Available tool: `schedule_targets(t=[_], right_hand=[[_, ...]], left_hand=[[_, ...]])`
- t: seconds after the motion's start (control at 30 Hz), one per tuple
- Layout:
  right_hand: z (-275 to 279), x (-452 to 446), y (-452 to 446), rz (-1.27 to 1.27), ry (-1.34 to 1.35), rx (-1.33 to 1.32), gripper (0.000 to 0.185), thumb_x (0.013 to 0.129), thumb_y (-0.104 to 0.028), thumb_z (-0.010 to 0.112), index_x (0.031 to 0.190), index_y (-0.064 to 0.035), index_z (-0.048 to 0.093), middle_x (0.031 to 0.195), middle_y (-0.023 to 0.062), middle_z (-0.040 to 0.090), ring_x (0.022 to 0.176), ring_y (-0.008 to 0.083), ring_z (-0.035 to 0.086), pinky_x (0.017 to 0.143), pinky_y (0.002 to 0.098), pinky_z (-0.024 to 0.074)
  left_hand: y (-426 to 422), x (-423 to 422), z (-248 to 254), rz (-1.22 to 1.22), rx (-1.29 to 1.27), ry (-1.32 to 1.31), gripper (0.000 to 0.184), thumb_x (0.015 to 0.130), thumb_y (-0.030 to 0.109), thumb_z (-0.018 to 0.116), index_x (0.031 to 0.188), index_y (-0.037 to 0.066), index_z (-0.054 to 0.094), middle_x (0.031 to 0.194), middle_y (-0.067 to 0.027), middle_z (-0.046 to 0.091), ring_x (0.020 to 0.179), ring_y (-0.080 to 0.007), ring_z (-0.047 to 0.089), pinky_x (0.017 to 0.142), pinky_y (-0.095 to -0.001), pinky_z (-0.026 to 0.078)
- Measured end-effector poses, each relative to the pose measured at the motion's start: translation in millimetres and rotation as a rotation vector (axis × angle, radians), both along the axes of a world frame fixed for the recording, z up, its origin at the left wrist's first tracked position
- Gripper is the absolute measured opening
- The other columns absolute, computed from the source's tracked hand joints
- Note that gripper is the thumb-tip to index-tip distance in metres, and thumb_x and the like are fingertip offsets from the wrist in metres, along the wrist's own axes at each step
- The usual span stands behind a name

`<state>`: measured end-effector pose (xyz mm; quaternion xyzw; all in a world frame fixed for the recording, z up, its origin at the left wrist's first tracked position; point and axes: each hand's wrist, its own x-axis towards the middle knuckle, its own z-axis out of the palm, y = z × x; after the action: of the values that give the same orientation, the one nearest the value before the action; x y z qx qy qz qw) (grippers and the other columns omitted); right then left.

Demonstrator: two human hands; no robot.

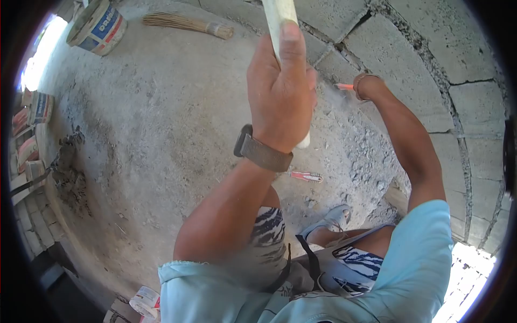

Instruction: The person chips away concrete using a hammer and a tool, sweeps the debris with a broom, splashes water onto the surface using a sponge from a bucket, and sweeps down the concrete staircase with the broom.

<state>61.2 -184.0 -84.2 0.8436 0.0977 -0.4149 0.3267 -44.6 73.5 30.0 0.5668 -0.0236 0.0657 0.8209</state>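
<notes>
Grey block wall [398, 70] curves along a dusty floor [161, 118] littered with rubble [371, 156]. Left hand [283, 94] has its fingers clamped round a pale handle [278, 13] (its upper end is out of view); right hand [369, 88] seems closed on an orange tool [345, 86] at the wall's foot, its fingers mostly hidden. Chipping looks like the step in hand; the next move calls for a steady right hand. Rubble and a red-handled tool [307, 176] near the shoe [331, 220] clutter the footing; broom [183, 21] and bucket [105, 27] sit well apart.

Dusty floor [161, 107] — stick broom [186, 23], labelled bucket [103, 31], red-handled tool [307, 176], loose rubble [366, 153], dark heap [70, 164].
</notes>
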Motion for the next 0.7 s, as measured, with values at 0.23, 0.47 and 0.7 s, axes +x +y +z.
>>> schedule_targets(t=[0.23, 0.47, 0.7], right_hand=[[66.7, -18.6, 39.4, -0.176, -0.736, 0.712, 0.035, 0.087, -0.025, 0.045, 0.112, -0.0022, 0.041, 0.074, 0.0194, 0.06, 0.072, 0.0348, 0.059, 0.063, 0.0446, 0.0461], [-19.1, -38.5, -3.3, -0.205, -0.287, 0.276, 0.025, 0.086, -0.02, 0.046, 0.103, -0.0031, 0.05, 0.089, 0.0174, 0.06, 0.085, 0.0314, 0.059, 0.069, 0.0444, 0.0464], [81.4, -5.1, 53.3, -0.041, -0.699, 0.515, 0.029, 0.087, -0.025, 0.045, 0.106, -0.0039, 0.047, 0.085, 0.0168, 0.061, 0.076, 0.0322, 0.06, 0.062, 0.0423, 0.0472]], left_hand=[[-24.1, -2.2, -3.6, -0.098, -0.014, 0.013, 0.05, 0.089, 0.049, 0.034, 0.09, 0.0, 0.045, 0.054, -0.0035, 0.045, 0.039, -0.01, 0.042, 0.036, -0.0238, 0.036], [-16.9, -6.4, -5.2, -0.088, 0.0, 0.031, 0.051, 0.088, 0.05, 0.035, 0.091, 0.0, 0.044, 0.053, -0.0035, 0.044, 0.039, -0.0098, 0.041, 0.037, -0.0233, 0.036], [-22.6, -7.5, 3.9, -0.085, -0.034, -0.02, 0.052, 0.087, 0.051, 0.036, 0.092, 0.0, 0.044, 0.052, -0.0041, 0.043, 0.038, -0.0107, 0.04, 0.037, -0.0238, 0.035]])
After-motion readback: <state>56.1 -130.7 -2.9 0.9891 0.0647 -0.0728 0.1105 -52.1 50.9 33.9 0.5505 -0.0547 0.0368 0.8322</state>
